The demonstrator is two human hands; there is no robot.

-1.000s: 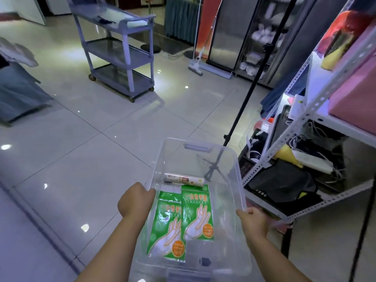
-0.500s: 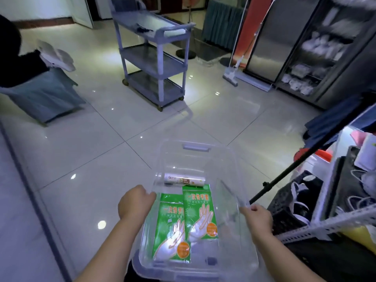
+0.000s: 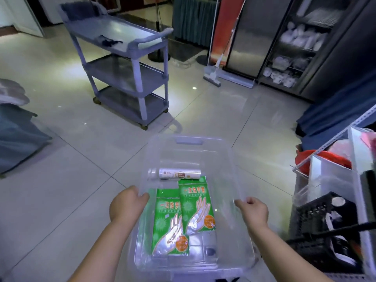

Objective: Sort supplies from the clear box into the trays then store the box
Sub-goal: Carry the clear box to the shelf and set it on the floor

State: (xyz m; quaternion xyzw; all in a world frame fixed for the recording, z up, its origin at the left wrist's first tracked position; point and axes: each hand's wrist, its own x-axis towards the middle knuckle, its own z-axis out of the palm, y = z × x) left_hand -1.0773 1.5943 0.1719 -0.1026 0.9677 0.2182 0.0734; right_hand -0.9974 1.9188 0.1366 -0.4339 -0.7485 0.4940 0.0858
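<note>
Cart (image 3: pixel 126 78) nearer, two hands (image 3: pixel 127 204) (image 3: pixel 253 210) grip box (image 3: pixel 189 141), two glove packs (image 3: pixel 172 222) (image 3: pixel 196 208), one roll (image 3: pixel 180 173)

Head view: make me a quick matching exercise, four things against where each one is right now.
1. white roll
2. green glove packets
3. left hand
4. grey cart

A. grips the clear box at its left rim
B. lies crosswise in the box, beyond the packets
C. stands on the floor ahead
D. lie flat in the box, side by side

Pairs: 1-B, 2-D, 3-A, 4-C
</note>
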